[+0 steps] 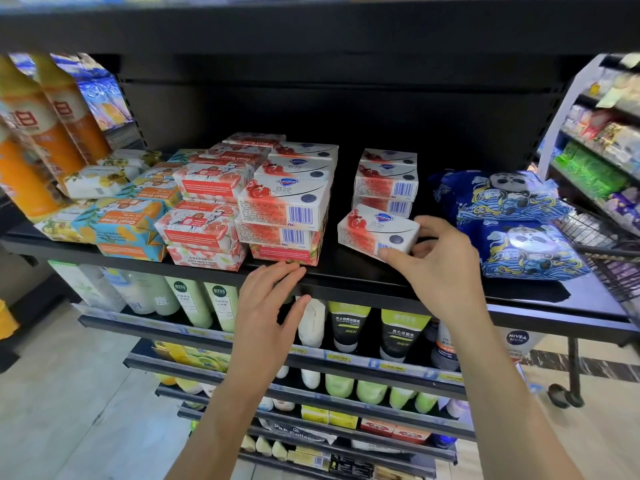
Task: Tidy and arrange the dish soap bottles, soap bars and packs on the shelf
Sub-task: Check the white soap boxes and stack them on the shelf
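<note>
My right hand (438, 263) grips a white and red soap box (374, 230) at its right end; the box sits tilted on the black shelf (346, 282), in front of a short stack of the same boxes (386, 181). My left hand (268, 303) is open, fingers straight, with its fingertips at the shelf's front edge below a taller stack of white and red boxes (287, 202). Pink wrapped soap bars (204, 216) and blue-orange wrapped bars (131, 226) are stacked further left. Orange dish soap bottles (45, 126) stand at the far left. Two blue panda packs (509, 220) lie at the right.
Lower shelves hold green and white tubes and bottles (346, 327). A wire cart (595, 244) stands at the right, beside another shelf unit of packs (599, 143). Between the two white and red stacks the shelf is bare and dark.
</note>
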`<state>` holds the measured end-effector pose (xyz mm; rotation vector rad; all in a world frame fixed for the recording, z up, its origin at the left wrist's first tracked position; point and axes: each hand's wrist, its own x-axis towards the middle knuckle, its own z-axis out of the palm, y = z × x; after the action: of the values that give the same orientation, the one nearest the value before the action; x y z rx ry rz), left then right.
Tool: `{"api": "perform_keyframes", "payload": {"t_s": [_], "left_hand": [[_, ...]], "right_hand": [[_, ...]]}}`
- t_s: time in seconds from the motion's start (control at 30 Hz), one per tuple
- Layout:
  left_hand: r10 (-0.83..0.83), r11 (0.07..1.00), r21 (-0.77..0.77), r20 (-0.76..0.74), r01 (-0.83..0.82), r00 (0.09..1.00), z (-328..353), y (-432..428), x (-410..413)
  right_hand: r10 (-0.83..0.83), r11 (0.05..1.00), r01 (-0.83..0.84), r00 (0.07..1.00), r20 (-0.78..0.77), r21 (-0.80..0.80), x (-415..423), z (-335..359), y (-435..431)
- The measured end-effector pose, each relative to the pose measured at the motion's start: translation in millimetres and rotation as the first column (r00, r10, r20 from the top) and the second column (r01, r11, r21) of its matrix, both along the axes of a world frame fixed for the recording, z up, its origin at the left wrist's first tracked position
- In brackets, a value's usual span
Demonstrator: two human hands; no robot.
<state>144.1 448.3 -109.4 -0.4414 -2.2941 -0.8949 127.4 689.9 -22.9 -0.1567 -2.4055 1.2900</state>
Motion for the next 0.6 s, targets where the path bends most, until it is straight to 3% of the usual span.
{"api": "perform_keyframes", "payload": {"t_s": [0.13, 0.23, 0.37, 0.5, 0.6], "left_hand": [[-0.009, 0.998, 0.063, 0.087, 0.003, 0.996, 11, 3, 8], [-0.058, 0.961, 0.277, 0.195, 0.002, 0.979, 36, 14, 29], [-0.273, 0.786, 0.619, 0.326, 0.014, 0.905, 60, 29, 53], [-0.562, 0.599, 0.800, 0.388, 0.036, 0.731, 63, 40, 61], [-0.607, 0.527, 0.850, 0.393, -0.020, 0.691, 64, 39, 64]], "right_hand": [[0.029, 0.993, -0.037, 0.997, -0.070, -0.116, 38, -7, -1], [0.115, 0.967, -0.135, 0.988, -0.103, -0.218, 60, -15, 4], [0.272, 0.919, -0.309, 0.947, -0.173, -0.247, 80, -20, 5], [0.349, 0.884, -0.394, 0.914, -0.207, -0.253, 85, -27, 2], [0.378, 0.879, -0.408, 0.912, -0.160, -0.246, 88, -30, 0]]}}
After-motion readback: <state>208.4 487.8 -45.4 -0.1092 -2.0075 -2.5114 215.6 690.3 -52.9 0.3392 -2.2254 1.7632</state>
